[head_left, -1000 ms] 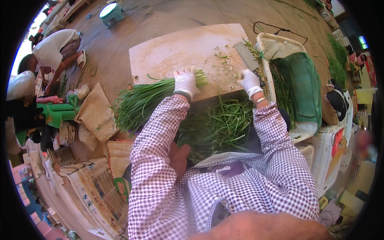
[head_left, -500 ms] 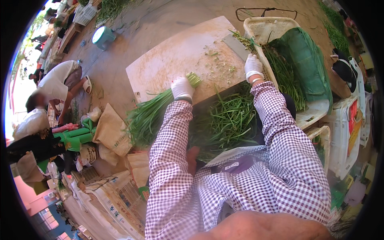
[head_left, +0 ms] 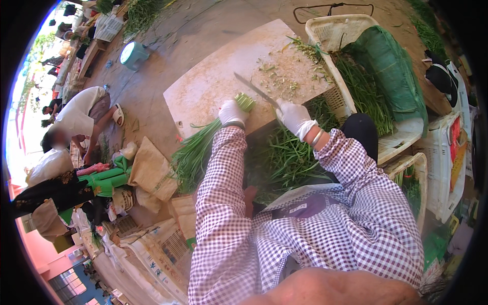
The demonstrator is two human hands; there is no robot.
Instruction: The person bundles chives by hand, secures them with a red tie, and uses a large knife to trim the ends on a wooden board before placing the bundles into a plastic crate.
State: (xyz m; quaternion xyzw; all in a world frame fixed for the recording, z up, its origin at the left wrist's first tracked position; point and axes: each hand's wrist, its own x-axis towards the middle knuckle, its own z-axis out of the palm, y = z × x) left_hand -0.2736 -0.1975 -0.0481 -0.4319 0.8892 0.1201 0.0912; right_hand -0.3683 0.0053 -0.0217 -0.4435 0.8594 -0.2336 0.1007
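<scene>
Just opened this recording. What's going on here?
A person's gloved left hand grips a bundle of long green stalks, its stem ends over a pale board. The gloved right hand holds a knife over the board, beside those ends. Green scraps lie on the board, and a white crate of greens stands to its right.

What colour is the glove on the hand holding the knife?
White. The glove on the right hand, which holds the knife, shows best in the head view.

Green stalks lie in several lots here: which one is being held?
The bunch in the left hand, its pale ends over the board. The loose heap at the board's near edge and the greens in the white basket are ungripped.
</scene>
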